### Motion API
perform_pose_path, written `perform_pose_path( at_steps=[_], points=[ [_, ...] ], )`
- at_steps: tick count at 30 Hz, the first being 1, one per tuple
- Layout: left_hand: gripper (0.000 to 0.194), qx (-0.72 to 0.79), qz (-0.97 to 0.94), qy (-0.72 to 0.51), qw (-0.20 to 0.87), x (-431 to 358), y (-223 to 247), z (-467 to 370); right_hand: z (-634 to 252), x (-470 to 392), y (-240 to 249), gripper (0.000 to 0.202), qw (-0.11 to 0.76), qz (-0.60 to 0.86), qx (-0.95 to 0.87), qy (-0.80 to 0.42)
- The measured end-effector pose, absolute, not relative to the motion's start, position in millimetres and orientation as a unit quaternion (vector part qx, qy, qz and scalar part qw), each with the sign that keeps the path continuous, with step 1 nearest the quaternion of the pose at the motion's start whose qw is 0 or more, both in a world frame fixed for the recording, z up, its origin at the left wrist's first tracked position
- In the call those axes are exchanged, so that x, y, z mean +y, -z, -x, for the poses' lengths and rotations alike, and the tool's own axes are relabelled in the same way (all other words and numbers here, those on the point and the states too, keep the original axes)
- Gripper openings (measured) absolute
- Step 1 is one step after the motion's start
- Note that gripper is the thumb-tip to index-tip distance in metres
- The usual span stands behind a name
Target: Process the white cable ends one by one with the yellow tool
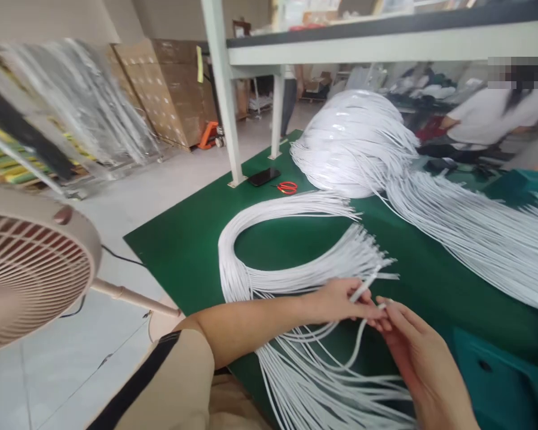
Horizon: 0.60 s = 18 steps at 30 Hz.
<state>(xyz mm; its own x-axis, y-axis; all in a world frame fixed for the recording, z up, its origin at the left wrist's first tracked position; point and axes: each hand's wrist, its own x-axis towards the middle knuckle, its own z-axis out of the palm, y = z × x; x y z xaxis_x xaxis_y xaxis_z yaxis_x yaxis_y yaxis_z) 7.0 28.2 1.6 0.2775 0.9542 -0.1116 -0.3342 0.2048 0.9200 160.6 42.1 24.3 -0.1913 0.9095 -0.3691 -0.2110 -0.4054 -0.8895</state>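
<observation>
My left hand (336,300) is closed around a white cable (361,341), whose length loops down below the fingers. Close against it, my right hand (419,340) pinches a small white end of cable between thumb and fingertips; the detail there is too small to make out. Under and behind my left forearm lies a curved bundle of white cables (231,257), its cut ends fanned out toward my hands. More loose white cables (323,382) spread below my wrists toward the table's near side.
The green table (174,239) also bears a large heap of white cables (354,137), red-handled scissors (287,187), a black phone (263,177) and a teal bin (497,376). A shelf post (224,89) rises from it. A fan (36,269) stands left. A person in white (484,119) sits opposite.
</observation>
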Motion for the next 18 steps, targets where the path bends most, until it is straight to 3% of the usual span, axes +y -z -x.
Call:
perform_pose_path(
  at_steps=[4,8,12,18],
  points=[
    [0.047,0.366,-0.384,-0.504,0.682,17.5,-4.9,-12.9,-155.4,31.1,-27.3,0.018,0.406,0.396,-0.358,-0.742],
    [0.033,0.368,-0.421,-0.499,0.662,14.9,-3.6,-12.0,-157.6,32.9,-22.2,0.027,0.371,0.364,-0.343,-0.783],
    [0.027,0.378,-0.484,-0.485,0.623,10.8,-2.3,-12.2,-159.2,34.1,-23.0,0.035,0.395,0.38,-0.339,-0.765],
    [0.025,0.412,-0.534,-0.448,0.586,6.3,-1.8,-14.6,-160.3,35.5,-20.2,0.041,0.388,0.363,-0.374,-0.76]
  ],
)
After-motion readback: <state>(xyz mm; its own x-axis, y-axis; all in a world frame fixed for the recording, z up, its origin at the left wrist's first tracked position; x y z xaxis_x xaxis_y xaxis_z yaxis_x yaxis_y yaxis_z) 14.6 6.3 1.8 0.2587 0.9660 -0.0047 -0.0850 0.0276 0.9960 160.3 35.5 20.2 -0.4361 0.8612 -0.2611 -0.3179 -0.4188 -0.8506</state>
